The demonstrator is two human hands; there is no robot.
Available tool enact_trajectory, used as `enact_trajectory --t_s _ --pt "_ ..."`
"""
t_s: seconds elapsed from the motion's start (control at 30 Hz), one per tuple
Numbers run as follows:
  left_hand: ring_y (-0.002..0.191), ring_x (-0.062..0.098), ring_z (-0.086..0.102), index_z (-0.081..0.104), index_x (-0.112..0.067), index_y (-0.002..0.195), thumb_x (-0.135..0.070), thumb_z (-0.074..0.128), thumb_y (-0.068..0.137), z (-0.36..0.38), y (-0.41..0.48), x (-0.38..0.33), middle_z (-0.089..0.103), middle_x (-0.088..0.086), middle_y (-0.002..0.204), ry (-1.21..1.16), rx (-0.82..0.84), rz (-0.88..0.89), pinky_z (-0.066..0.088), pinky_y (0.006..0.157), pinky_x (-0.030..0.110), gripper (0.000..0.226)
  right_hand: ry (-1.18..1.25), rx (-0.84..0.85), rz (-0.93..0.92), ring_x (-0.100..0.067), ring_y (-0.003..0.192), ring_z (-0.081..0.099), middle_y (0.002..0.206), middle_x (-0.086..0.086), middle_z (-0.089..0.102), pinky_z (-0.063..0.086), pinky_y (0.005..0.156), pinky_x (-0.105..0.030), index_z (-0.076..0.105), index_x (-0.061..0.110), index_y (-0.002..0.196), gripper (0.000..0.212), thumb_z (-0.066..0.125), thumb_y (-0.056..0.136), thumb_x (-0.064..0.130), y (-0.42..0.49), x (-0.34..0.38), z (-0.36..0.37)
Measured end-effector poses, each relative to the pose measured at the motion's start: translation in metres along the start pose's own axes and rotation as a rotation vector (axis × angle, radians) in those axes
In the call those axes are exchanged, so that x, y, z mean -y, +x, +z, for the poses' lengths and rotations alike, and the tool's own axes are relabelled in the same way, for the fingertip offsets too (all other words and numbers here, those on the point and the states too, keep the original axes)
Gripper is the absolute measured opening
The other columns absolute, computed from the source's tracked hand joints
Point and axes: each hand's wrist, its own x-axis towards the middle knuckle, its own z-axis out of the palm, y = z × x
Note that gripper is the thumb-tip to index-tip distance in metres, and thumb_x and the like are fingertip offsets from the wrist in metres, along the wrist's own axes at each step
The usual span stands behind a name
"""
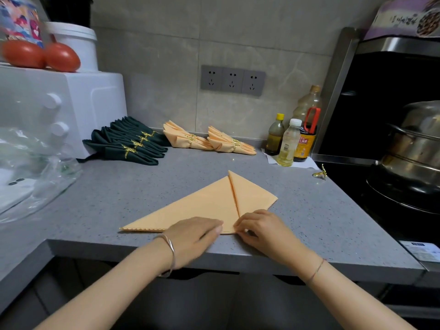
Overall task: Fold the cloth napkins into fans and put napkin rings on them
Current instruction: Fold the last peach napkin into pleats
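An orange napkin [202,206] lies flat on the grey counter as a triangle, its right corner folded up to the top point. My left hand [194,234] rests flat on the napkin's near edge with fingers extended. My right hand [259,231] pinches the fold's bottom corner at the near edge. Two finished orange fan napkins [209,141] with gold rings lie at the back. Several dark green ringed napkins [128,145] lie to their left. A loose gold napkin ring [321,174] sits at the counter's right edge.
A white oven [59,110] with tomatoes [40,54] on top stands at the back left, with a clear plastic bag [31,170] in front. Bottles [295,136] stand at the back right. A steel pot [412,148] sits on the black stove to the right.
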Motion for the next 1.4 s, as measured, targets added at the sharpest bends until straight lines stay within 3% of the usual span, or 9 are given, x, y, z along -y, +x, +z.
enact_trajectory --t_s 0.13,0.3,0.43,0.7,0.87,0.93,1.13,1.23,1.4 --pt "0.124 0.011 0.047 0.047 -0.035 0.137 -0.032 0.031 0.103 -0.017 0.008 0.037 0.053 -0.010 0.136 0.066 -0.039 0.008 0.037 0.102 0.026 0.038 0.174 0.038 0.168 0.002 0.088 0.062 0.102 0.015 0.068 0.053 0.082 -0.019 0.073 0.020 0.091 0.008 0.068 0.085 0.022 -0.025 -0.031 -0.012" --pt "0.134 0.014 0.040 0.048 -0.042 0.134 -0.017 0.052 0.097 -0.023 0.021 0.059 0.045 -0.009 0.144 0.371 0.005 0.190 0.028 0.109 0.024 0.045 0.157 0.048 0.210 0.008 0.092 0.059 0.104 0.023 0.063 0.049 0.085 -0.010 0.074 0.022 0.090 0.010 0.066 0.085 0.026 -0.046 -0.047 -0.023" --pt "0.084 0.010 0.070 0.076 -0.034 0.092 -0.018 0.096 0.045 -0.030 0.030 0.067 0.072 -0.017 0.093 0.565 -0.185 0.562 0.054 0.072 0.020 0.053 0.142 0.047 0.198 0.009 0.098 0.058 0.110 0.026 0.059 0.048 0.087 -0.009 0.073 0.024 0.095 0.023 0.057 0.086 0.038 -0.049 -0.045 -0.023" --pt "0.077 0.009 0.069 0.076 -0.029 0.093 -0.016 0.095 0.046 -0.035 0.044 0.084 0.073 -0.015 0.091 0.578 -0.186 0.746 0.054 0.069 0.019 0.052 -0.138 0.047 0.003 -0.009 0.065 0.061 0.105 0.012 0.062 0.052 0.054 -0.023 0.058 0.028 0.091 0.021 0.040 0.095 0.039 -0.043 -0.039 -0.023" --pt "0.075 0.006 0.065 0.073 -0.036 0.094 -0.031 0.064 0.082 -0.035 0.047 0.088 0.069 -0.014 0.082 0.310 -0.124 0.513 0.047 0.059 0.012 0.016 -0.115 0.026 0.064 -0.007 0.060 0.056 0.101 0.016 0.059 0.045 0.052 -0.018 0.057 0.028 0.081 0.028 0.041 0.095 0.047 -0.042 -0.036 -0.021" --pt "0.086 0.006 0.058 0.070 -0.034 0.097 -0.049 0.037 0.086 -0.039 0.051 0.081 0.063 -0.016 0.087 0.174 -0.070 0.318 0.039 0.067 0.009 0.038 -0.078 0.016 0.124 -0.007 0.063 0.058 0.103 0.018 0.059 0.049 0.055 -0.020 0.061 0.027 0.081 0.033 0.042 0.091 0.051 -0.041 -0.036 -0.019" --pt "0.078 0.012 0.058 0.066 -0.026 0.082 -0.036 0.056 0.093 -0.028 0.084 0.070 0.069 0.001 0.090 -0.317 -0.036 -0.095 0.047 0.075 0.027 0.019 0.034 -0.029 0.313 -0.007 0.070 0.056 0.094 0.018 0.058 0.044 0.059 -0.015 0.057 0.027 0.075 0.027 0.046 0.083 0.051 -0.037 -0.035 -0.013" --pt "0.069 0.011 0.052 0.068 -0.017 0.084 -0.032 0.055 0.094 -0.020 0.103 0.061 0.062 -0.001 0.079 -0.270 -0.047 -0.208 0.039 0.063 0.021 0.022 0.110 -0.023 0.373 -0.006 0.072 0.055 0.089 0.017 0.056 0.045 0.061 -0.018 0.055 0.027 0.077 0.016 0.057 0.085 0.040 -0.031 -0.037 -0.011" --pt "0.080 0.018 0.049 0.058 -0.019 0.084 -0.028 0.049 0.096 -0.011 0.123 0.041 0.056 0.001 0.085 -0.130 -0.087 -0.320 0.036 0.070 0.023 0.017 0.298 -0.144 0.591 -0.003 0.097 0.053 0.106 0.015 0.057 0.043 0.083 -0.024 0.056 0.027 0.097 0.008 0.058 0.091 0.032 -0.004 -0.073 -0.008"
